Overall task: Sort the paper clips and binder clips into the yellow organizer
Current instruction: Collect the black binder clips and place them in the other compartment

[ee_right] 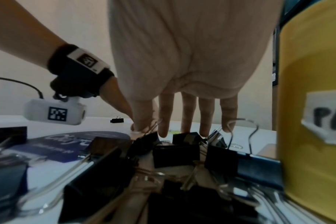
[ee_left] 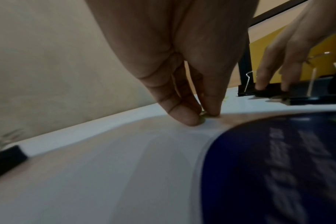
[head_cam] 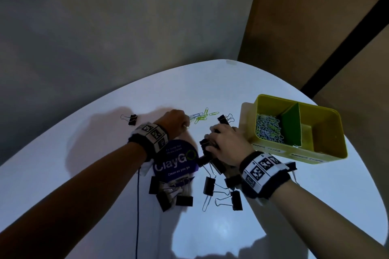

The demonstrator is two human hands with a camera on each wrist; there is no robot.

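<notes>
Left wrist view – left hand (ee_left: pixel 182 63) pinching paper clip (ee_left: pixel 203 115), hidden overhead

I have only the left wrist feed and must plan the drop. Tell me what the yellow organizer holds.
Observer: The yellow organizer has a heap of paper clips in its left compartment. I see no binder clips in the right one.
Operator: Report what the right hand is doing.
Observer: The right hand reaches down with straight fingers, their tips on a heap of black binder clips beside the organizer.
Operator: Say what lies beyond my grip.
Observer: A small cluster of green and blue loose clips lies on the table just past the left hand.
</notes>
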